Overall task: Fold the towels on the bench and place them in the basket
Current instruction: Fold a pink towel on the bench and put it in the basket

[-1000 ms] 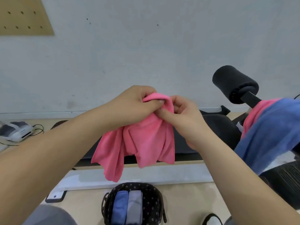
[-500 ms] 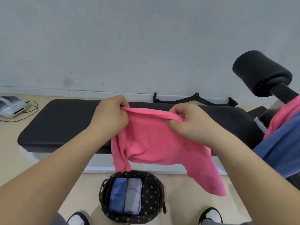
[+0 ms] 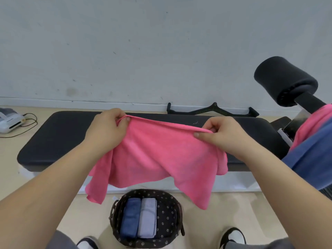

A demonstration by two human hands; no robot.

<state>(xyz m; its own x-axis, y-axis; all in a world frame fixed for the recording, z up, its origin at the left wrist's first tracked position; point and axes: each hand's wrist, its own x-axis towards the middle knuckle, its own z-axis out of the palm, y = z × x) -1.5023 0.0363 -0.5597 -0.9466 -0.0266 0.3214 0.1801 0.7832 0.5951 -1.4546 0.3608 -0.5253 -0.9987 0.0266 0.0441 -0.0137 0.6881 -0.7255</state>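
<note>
Pink towels (image 3: pixel 158 155) (image 3: pixel 313 125): two. Blue towels (image 3: pixel 130 220) (image 3: pixel 312 159): two. Grey towel (image 3: pixel 147 220), basket (image 3: pixel 173 212), bench (image 3: pixel 59 133): one each.

No word, number or brand can be read here. The grey folded towel (image 3: pixel 147 221) in the basket (image 3: pixel 177 211) carries a faint raised mark near its far end, too blurred to read. The black bench pad (image 3: pixel 59 135) has a small pale mark near its far edge, right of the middle; whether it is lettering I cannot tell.
</note>
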